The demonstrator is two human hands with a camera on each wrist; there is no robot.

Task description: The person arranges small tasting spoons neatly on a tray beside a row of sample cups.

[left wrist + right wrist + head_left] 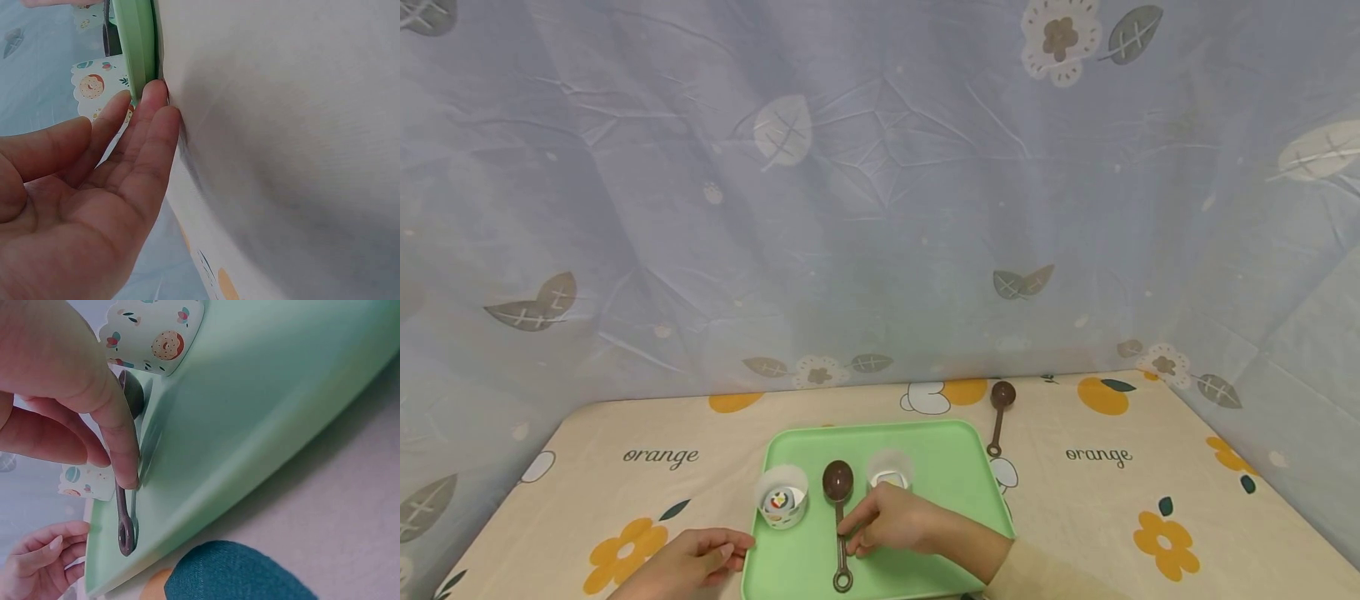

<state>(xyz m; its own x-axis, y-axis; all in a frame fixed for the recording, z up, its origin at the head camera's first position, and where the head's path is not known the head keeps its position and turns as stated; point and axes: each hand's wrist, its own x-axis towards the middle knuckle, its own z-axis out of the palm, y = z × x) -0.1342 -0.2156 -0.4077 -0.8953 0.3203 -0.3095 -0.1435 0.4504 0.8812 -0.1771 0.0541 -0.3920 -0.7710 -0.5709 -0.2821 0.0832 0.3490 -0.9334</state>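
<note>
A brown spoon (839, 481) with a long handle and ring end lies on the green tray (955, 450). My right hand (895, 521) pinches its handle midway, thumb and fingers on either side. The spoon sits between two patterned paper cups. In the left cup (786, 523) is a small round sushi-like piece (780, 500); the right cup (889, 458) holds something pale, partly hidden by my right hand. With loosely extended fingers, my left hand (688, 560) touches the tray's left edge; the left wrist view shows its fingertips (156, 94) against the rim.
Another brown spoon (1002, 396) lies on the fruit-print tablecloth (1097, 500) behind the tray's right corner. A leaf-print curtain (880, 208) hangs along the table's back. Teal fabric (231, 575) shows below the tray in the right wrist view.
</note>
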